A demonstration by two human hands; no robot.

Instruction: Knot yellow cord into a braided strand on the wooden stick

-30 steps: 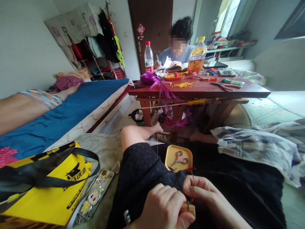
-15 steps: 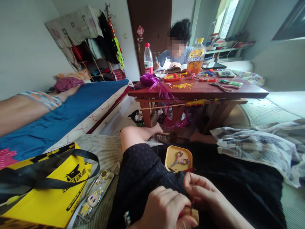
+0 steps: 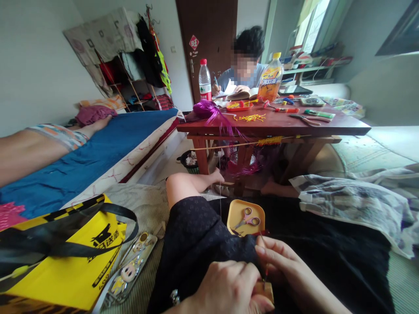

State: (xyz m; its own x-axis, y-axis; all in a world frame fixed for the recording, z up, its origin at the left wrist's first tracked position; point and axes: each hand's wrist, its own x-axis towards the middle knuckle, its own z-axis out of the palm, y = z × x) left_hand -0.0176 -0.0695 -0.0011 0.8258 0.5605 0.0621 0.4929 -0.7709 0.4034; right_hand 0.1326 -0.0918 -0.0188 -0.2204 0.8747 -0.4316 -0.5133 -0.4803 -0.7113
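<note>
Low over my lap, my left hand (image 3: 227, 285) is closed round a small light wooden block (image 3: 265, 291), whose end shows beyond the thumb. Just to its right, my right hand (image 3: 283, 259) pinches a thin stem (image 3: 262, 244) that runs down toward the block; dark red shows near its lower end. Whether the stem is wire or thread I cannot tell. Beyond the hands, a yellow tray (image 3: 233, 212) rests on the black cloth, holding scissors (image 3: 248, 219) and some small dark red bits.
A yellow bag (image 3: 68, 266) and a phone-like case (image 3: 131, 270) lie to the left. Ahead, the wooden table (image 3: 278, 124) bears bottles, purple strands (image 3: 209, 111), yellow pieces and pliers (image 3: 306, 120). A person (image 3: 244, 74) writes behind it. Another person's leg (image 3: 49, 144) rests on the bed.
The fingers of my right hand have shifted slightly along the stem. My left hand still grips the block, with its knuckles turned a little. The view has moved very slightly.
</note>
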